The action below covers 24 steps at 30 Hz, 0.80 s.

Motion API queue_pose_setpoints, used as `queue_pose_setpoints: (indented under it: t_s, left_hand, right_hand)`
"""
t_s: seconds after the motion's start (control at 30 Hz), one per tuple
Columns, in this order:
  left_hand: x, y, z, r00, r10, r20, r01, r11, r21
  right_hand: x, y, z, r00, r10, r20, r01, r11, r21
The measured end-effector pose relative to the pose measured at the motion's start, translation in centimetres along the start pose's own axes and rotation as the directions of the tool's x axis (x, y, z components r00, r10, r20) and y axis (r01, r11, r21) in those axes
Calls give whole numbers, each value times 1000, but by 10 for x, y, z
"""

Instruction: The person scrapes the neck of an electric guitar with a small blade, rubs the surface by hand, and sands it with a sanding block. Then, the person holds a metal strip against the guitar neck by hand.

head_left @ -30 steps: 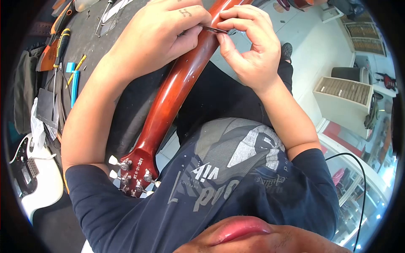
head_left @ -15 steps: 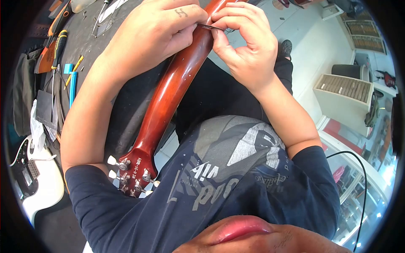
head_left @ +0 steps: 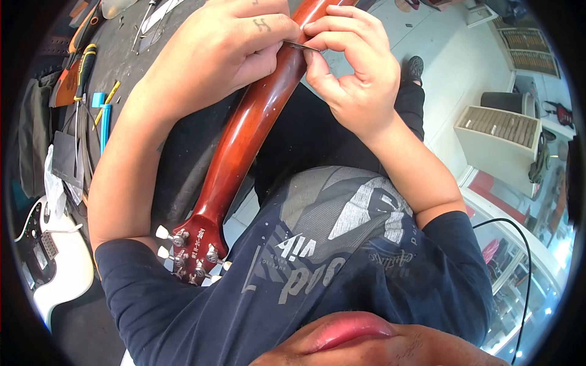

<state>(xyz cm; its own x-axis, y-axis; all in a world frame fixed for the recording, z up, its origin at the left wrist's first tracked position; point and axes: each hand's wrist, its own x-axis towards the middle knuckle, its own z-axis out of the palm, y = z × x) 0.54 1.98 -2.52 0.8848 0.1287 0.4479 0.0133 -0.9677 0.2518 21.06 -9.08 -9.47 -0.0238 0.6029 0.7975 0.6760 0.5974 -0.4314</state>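
Observation:
A glossy red-brown guitar neck [head_left: 253, 119] slants across my lap, its back facing up. Its headstock [head_left: 201, 241], with metal tuners and white pegs, lies by my left upper arm. Over the neck, a thin dark flat strip [head_left: 300, 46] spans the gap between my hands; its exact kind is too small to make out. My left hand [head_left: 238, 49] is closed, with one end of the strip between thumb and curled fingers. The thumb and forefinger of my right hand [head_left: 360, 82] pinch the other end, the remaining fingers resting at the neck.
A dark bench on the left carries a white guitar body [head_left: 64, 265], a yellow-and-black screwdriver [head_left: 87, 67], a blue tube-like tool [head_left: 105, 128] and a yellow pencil [head_left: 108, 102]. On the right stand a white cabinet [head_left: 497, 143] and a glass display case [head_left: 519, 268]; a black cable [head_left: 528, 274] hangs nearby.
Both hands keep their hold on the strip. The strip and my right hand have shifted very slightly; the guitar neck stays in place.

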Motion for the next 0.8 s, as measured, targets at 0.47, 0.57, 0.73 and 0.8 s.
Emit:
queue_pose_setpoints:
  t_s: [0.47,0.57,0.73,0.8]
  left_hand:
    - [3,3,-1,1000,-16,15,15,999,37]
    - [1,0,-2,999,3,48,-4,1000,25]
    - [4,3,-8,999,37,37,-35,998,-43]
    - [5,3,-5,999,39,22,-38,999,-8]
  right_hand:
    - [-2,2,2,999,20,-27,-20,1000,-3]
    - [-12,6,1,999,-5,32,6,1000,-21]
    - [-14,-5,-1,1000,18,1,-18,1000,-17]
    - [-12,-4,0,999,32,-13,-33,999,-20]
